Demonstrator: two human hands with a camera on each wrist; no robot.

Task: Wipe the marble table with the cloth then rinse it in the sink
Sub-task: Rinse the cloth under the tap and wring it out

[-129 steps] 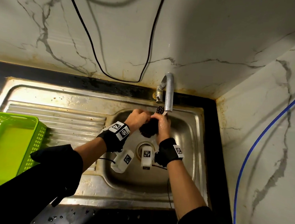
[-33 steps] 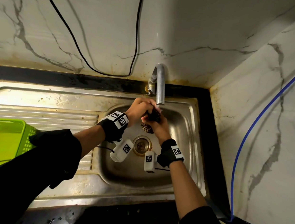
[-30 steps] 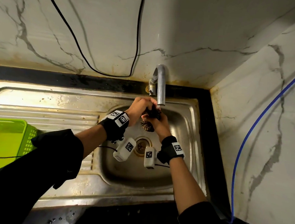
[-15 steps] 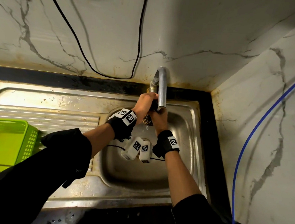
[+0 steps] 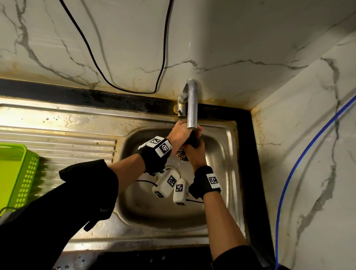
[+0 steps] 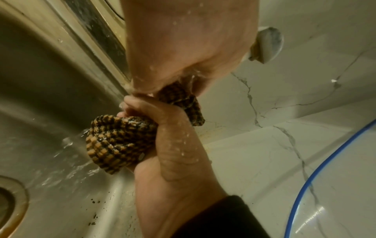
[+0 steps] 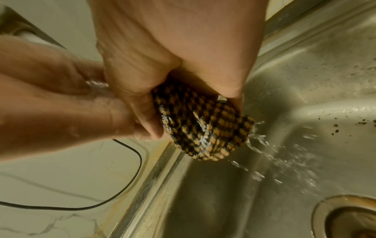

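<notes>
Cloth wrung in both hands under the tap

Head view: both hands meet above the steel sink [image 5: 230, 160] basin, right under the mouth of the tap [image 5: 192, 106]. Left hand [image 5: 178, 135] comes in from 8 o'clock, right hand [image 5: 194, 154] from 6 o'clock, and both are curled tight around the checked cloth [image 5: 190, 142], which is bunched between them; a dark and orange end of it sticks out below at 7 o'clock of the right fist. Green plastic basket [image 5: 21, 165] sits on the ribbed drainboard at 9 o'clock of the basin. Black cable [image 5: 164, 48] hangs in a loop on the marble wall above, and a blue tube [image 5: 312, 145] curves down the side wall at 3 o'clock

Left wrist view: left hand [image 6: 183, 40] fills the top, its fingers closed on the upper part of the cloth [image 6: 120, 141]. Right hand [image 6: 175, 153] rises from 6 o'clock and squeezes the lower part, so the twisted cloth runs between the two fists. Water [image 6: 67, 164] streams off the cloth toward 8 o'clock into the sink [image 6: 40, 80]

Right wrist view: right hand [image 7: 173, 56] clamps the cloth [image 7: 203, 128], whose rounded end bulges out at 5 o'clock. Left hand [image 7: 61, 96] joins from 9 o'clock, touching the right. Water [image 7: 270, 157] sprays off toward 4 o'clock, above the drain [image 7: 350, 217]
</notes>
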